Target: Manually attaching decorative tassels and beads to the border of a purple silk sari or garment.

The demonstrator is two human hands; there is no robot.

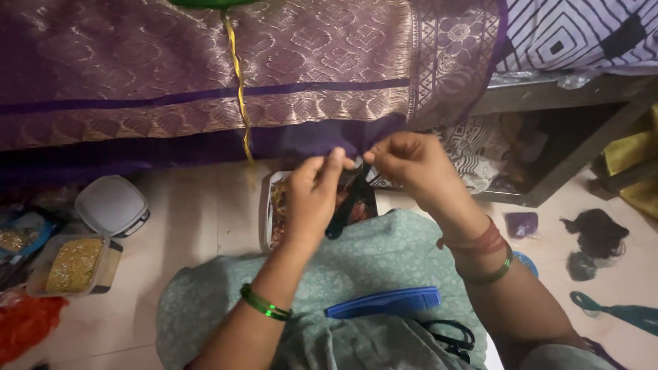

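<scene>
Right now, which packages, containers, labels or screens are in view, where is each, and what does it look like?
Clear plastic box: floor, far left; rectangular, open, filled with gold beads.
Grey-white lid: floor, just above that box; rounded square.
Clear tray: floor beneath the hands; rectangular, holding reddish and gold items.
Blue packet: left edge; partly cut off.
No labels, signs or screens are readable or visible.

Two hands, left [312,195] and right [411,164], are showing, with one blue comb [384,302], one pair of black scissors [452,338] and two plastic containers [111,204] [74,266] lying nearby.
</scene>
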